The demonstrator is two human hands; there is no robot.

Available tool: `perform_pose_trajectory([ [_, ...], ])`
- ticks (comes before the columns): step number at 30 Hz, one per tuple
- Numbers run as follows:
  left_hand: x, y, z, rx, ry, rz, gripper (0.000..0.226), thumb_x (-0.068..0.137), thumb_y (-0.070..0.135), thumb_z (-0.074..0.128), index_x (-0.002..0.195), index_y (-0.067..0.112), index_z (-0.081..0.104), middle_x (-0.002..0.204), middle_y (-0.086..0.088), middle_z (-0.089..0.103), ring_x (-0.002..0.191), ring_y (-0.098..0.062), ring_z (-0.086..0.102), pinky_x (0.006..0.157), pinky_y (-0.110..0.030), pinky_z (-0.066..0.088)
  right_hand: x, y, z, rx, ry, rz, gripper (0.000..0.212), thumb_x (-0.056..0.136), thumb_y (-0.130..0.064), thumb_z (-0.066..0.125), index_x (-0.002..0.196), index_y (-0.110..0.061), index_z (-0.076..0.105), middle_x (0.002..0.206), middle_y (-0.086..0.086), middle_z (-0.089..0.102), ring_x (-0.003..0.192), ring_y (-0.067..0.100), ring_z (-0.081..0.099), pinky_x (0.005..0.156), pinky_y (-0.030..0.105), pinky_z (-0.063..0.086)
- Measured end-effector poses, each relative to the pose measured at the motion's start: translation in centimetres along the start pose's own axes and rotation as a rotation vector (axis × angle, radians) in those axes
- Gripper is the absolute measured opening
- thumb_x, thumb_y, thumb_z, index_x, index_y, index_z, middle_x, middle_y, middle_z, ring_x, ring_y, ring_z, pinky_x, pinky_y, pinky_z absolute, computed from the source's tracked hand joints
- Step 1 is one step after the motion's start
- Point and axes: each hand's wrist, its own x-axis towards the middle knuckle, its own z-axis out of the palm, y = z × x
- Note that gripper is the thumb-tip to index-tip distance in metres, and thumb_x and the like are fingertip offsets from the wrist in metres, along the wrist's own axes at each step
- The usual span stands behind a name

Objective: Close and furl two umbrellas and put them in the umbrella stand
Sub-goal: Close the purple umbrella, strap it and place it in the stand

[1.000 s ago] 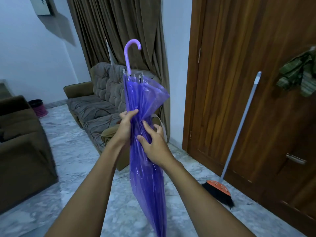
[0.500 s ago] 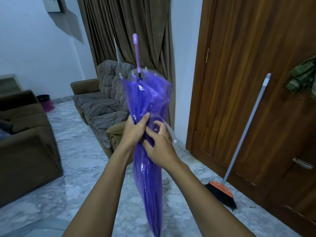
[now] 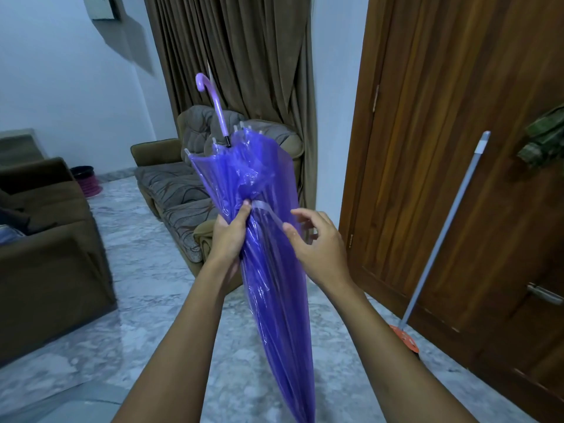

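A purple see-through umbrella (image 3: 276, 288) hangs closed in front of me, tip down, its curved lilac handle (image 3: 213, 102) up. My left hand (image 3: 230, 236) grips the gathered canopy at mid-height, thumb pressed by the clear tie strap (image 3: 265, 210). That strap runs to the right across the canopy to my right hand (image 3: 317, 245), whose thumb and fingers pinch its free end. Above my hands the canopy flares out loosely. No second umbrella and no umbrella stand can be seen.
A brown patterned sofa (image 3: 174, 190) stands behind the umbrella, an armchair (image 3: 45, 245) at the left. A broom (image 3: 442, 236) leans on the wooden door (image 3: 457, 148) at right. Brown curtains (image 3: 232, 56) hang behind. Marble floor (image 3: 146, 300) spreads below.
The umbrella has turned so its hooked handle shows, tilted to the left. My right hand has pulled away from the canopy to the right, drawing the strap out across it.
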Motion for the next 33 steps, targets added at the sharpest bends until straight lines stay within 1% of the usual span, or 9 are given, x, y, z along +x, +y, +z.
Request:
perform_pose_trajectory([
  [3, -0.5, 0.0, 0.2, 0.006, -0.032, -0.009, 0.035, 0.092, 0.029, 0.066, 0.122, 0.012, 0.061, 0.111, -0.012, 0.072, 0.101, -0.028, 0.07, 0.088, -0.043, 0.057, 0.6, -0.1, 0.5, -0.009, -0.136, 0.033, 0.039, 0.09, -0.047, 0.066, 0.124, -0.028, 0.065, 0.117, -0.012, 0.061, 0.102, 0.001, 0.059, 0.079, 0.012, 0.045],
  [6, -0.8, 0.1, 0.2, 0.024, -0.061, -0.027, 0.041, 0.09, 0.031, 0.068, 0.125, 0.014, 0.058, 0.111, -0.01, 0.072, 0.097, -0.023, 0.072, 0.082, -0.038, 0.059, 1.0, 0.3, 1.0, -0.022, -0.147, 0.062, 0.036, 0.088, -0.049, 0.067, 0.117, -0.027, 0.069, 0.115, -0.011, 0.064, 0.102, 0.003, 0.061, 0.087, 0.023, 0.051],
  [10, -1.0, 0.4, -0.2, 0.014, -0.077, -0.033, 0.047, 0.089, 0.031, 0.069, 0.129, 0.014, 0.051, 0.116, -0.013, 0.069, 0.1, -0.027, 0.071, 0.083, -0.042, 0.059, 1.6, 0.1, 0.5, 0.116, -0.174, 0.11, 0.021, 0.087, -0.035, 0.075, 0.093, -0.015, 0.071, 0.097, -0.004, 0.068, 0.085, 0.005, 0.063, 0.079, 0.02, 0.05],
  [14, -1.0, 0.5, -0.7, -0.021, -0.089, -0.054, 0.053, 0.087, 0.032, 0.071, 0.13, 0.018, 0.044, 0.121, -0.015, 0.065, 0.101, -0.03, 0.07, 0.082, -0.046, 0.059, 1.5, -0.2, -0.9, 0.376, -0.231, 0.209, 0.019, 0.094, -0.028, 0.067, 0.095, -0.009, 0.072, 0.086, 0.002, 0.072, 0.079, 0.005, 0.066, 0.072, 0.016, 0.053],
  [18, -1.7, 0.5, -0.5, -0.111, -0.156, -0.144, 0.053, 0.089, 0.031, 0.069, 0.131, 0.016, 0.041, 0.121, -0.015, 0.065, 0.094, -0.026, 0.071, 0.076, -0.041, 0.059, 1.4, 0.3, -0.6, 0.482, -0.151, 0.381, 0.017, 0.093, -0.034, 0.068, 0.092, -0.018, 0.074, 0.095, 0.002, 0.076, 0.084, 0.017, 0.071, 0.065, 0.029, 0.057],
  [22, -2.4, -0.1, 0.7, -0.098, -0.117, -0.178, 0.037, 0.094, 0.03, 0.06, 0.117, 0.014, 0.036, 0.11, -0.007, 0.058, 0.085, -0.016, 0.066, 0.068, -0.032, 0.057, 1.0, 0.1, 0.9, 0.569, -0.136, 0.486, 0.023, 0.092, -0.03, 0.069, 0.097, -0.008, 0.071, 0.105, 0.016, 0.075, 0.096, 0.031, 0.073, 0.087, 0.048, 0.057],
  [26, -2.6, -1.6, 1.0, 0.297, 0.086, 0.105, 0.039, 0.089, 0.041, 0.065, 0.108, 0.025, 0.035, 0.118, -0.006, 0.049, 0.107, -0.018, 0.057, 0.093, -0.038, 0.049, 0.8, -0.3, 1.3, 0.535, -0.112, 0.478, 0.023, 0.094, -0.03, 0.068, 0.097, -0.007, 0.07, 0.098, 0.011, 0.076, 0.089, 0.023, 0.073, 0.083, 0.037, 0.059],
  [29, -3.6, -2.0, 1.3, 0.302, 0.168, 0.381, 0.044, 0.087, 0.03, 0.07, 0.111, 0.025, 0.033, 0.104, -0.002, 0.053, 0.092, -0.016, 0.062, 0.083, -0.031, 0.051, 0.6, -0.3, 1.5, 0.544, -0.103, 0.477, 0.023, 0.092, -0.033, 0.069, 0.096, -0.01, 0.071, 0.094, 0.007, 0.077, 0.094, 0.025, 0.074, 0.085, 0.039, 0.061],
  [33, -3.9, -1.8, 1.1, 0.518, 0.225, 0.523, 0.019, 0.088, 0.024, 0.068, 0.107, 0.021, 0.064, 0.101, -0.001, 0.06, 0.089, -0.011, 0.059, 0.084, -0.026, 0.049, 0.5, -0.2, 1.7, 0.546, -0.042, 0.451, 0.022, 0.09, -0.029, 0.073, 0.092, -0.006, 0.072, 0.093, 0.007, 0.077, 0.09, 0.022, 0.074, 0.088, 0.042, 0.06],
])
